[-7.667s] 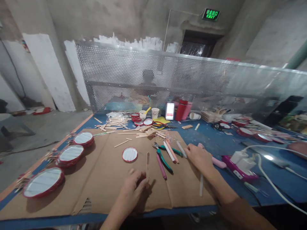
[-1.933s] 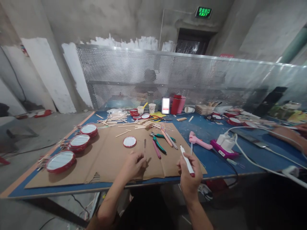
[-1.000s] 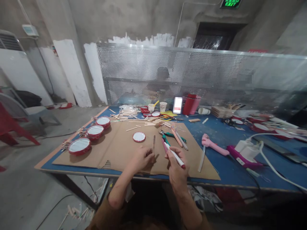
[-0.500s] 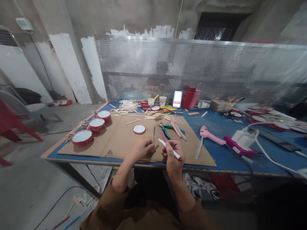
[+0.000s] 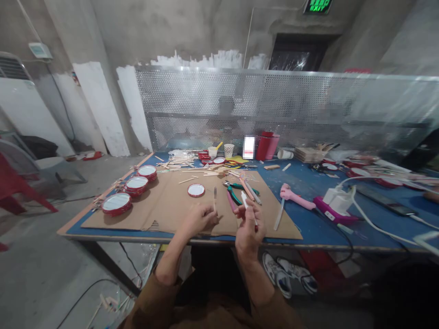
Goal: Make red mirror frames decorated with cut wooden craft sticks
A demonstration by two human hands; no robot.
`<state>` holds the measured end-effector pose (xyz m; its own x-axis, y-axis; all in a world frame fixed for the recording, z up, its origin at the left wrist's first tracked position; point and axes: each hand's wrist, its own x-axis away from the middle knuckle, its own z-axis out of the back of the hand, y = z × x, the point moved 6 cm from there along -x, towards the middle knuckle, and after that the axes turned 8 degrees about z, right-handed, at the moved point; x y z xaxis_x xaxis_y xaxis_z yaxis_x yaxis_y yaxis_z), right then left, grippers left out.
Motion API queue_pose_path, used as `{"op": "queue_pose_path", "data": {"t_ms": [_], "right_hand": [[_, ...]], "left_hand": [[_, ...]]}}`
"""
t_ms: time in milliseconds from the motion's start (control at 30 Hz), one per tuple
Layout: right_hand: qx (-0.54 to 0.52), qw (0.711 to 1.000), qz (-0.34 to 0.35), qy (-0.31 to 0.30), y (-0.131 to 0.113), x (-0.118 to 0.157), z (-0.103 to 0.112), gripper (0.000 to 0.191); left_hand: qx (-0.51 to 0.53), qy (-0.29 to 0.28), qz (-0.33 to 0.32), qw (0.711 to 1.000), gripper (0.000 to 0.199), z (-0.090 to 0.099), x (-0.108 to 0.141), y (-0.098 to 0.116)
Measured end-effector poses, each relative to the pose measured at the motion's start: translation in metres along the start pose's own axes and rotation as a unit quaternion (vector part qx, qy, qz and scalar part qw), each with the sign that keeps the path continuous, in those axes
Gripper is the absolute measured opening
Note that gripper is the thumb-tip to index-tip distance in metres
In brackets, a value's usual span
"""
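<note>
My left hand (image 5: 200, 220) pinches a thin wooden stick (image 5: 215, 197), which stands nearly upright over the cardboard sheet (image 5: 171, 201). In my right hand (image 5: 251, 230) is a white marker pen (image 5: 244, 198), its white end pointing up and away from me; my fingers hide most of its red end. Just beyond the right hand lie green-handled pliers (image 5: 234, 195), jaws open. A small red-rimmed drum (image 5: 196, 190) with a white face rests flat on the cardboard, beyond my left hand.
Three red drums with white faces (image 5: 117, 204) line the left edge of the blue table (image 5: 270, 183). A pink glue gun (image 5: 298, 197) and a purple power strip (image 5: 334, 211) with white cables lie right. Loose sticks (image 5: 178, 160), paper cups (image 5: 228, 150) and a red bottle (image 5: 264, 146) are behind.
The marker has tilted more upright in my right hand, its red end now mostly covered by fingers. The stick stays in my left hand. The whole view has shifted slightly.
</note>
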<state>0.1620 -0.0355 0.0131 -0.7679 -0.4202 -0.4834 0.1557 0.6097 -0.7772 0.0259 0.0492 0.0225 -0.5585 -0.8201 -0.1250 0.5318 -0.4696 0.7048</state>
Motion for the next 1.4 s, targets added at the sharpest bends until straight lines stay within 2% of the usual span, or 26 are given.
{"op": "queue_pose_path", "data": {"t_ms": [100,200,267,300,333,433,500,600,700,800,967,1100,1300,1400], "right_hand": [[-0.035,0.997,0.008,0.075,-0.008,-0.011,0.019,0.025],[-0.054,0.984,0.041,0.166,-0.031,-0.029,0.056,0.018],[-0.045,0.970,0.091,0.220,-0.051,-0.038,0.082,0.011],[-0.038,0.965,0.106,0.237,-0.058,-0.041,0.091,0.010],[-0.035,0.967,0.106,0.230,-0.061,-0.042,0.094,0.009],[-0.025,0.983,0.081,0.162,-0.055,-0.036,0.079,0.012],[-0.012,0.994,0.060,0.089,-0.042,-0.024,0.054,0.014],[0.014,0.998,0.019,-0.052,-0.020,-0.005,0.011,0.022],[0.015,0.992,-0.032,-0.121,-0.004,0.005,-0.012,0.023],[0.003,0.987,-0.064,-0.145,0.003,0.009,-0.016,0.026],[0.005,0.982,-0.079,-0.169,0.007,0.016,-0.014,0.026],[0.025,0.980,-0.062,-0.187,0.011,0.020,-0.014,0.023],[0.041,0.983,-0.044,-0.174,0.010,0.020,-0.011,0.021],[0.049,0.983,-0.034,-0.171,0.006,0.018,-0.011,0.019]], "left_hand": [[-0.007,0.020,0.003,1.000,0.027,0.001,0.000,-0.002],[-0.008,0.018,-0.018,1.000,0.027,-0.001,-0.001,-0.002],[-0.009,0.015,-0.025,1.000,0.028,-0.001,-0.001,-0.001],[-0.011,0.016,-0.024,1.000,0.028,-0.001,0.000,-0.001],[-0.014,0.018,-0.022,1.000,0.027,0.000,0.000,-0.001],[-0.016,0.013,-0.023,1.000,0.027,0.001,0.002,0.002],[-0.009,0.006,-0.023,1.000,0.028,0.001,0.003,0.003],[-0.002,0.006,-0.011,1.000,0.027,0.001,0.002,0.003],[-0.004,0.010,-0.007,1.000,0.025,0.001,0.002,0.003],[0.001,0.018,-0.006,1.000,0.024,0.001,0.002,0.002],[0.001,0.018,-0.008,1.000,0.024,0.000,0.002,-0.001],[-0.005,0.028,-0.007,1.000,0.023,0.000,0.001,-0.002],[-0.008,0.027,0.005,1.000,0.023,0.002,0.002,0.001],[0.009,0.026,-0.010,1.000,0.022,0.003,0.003,0.003]]}}
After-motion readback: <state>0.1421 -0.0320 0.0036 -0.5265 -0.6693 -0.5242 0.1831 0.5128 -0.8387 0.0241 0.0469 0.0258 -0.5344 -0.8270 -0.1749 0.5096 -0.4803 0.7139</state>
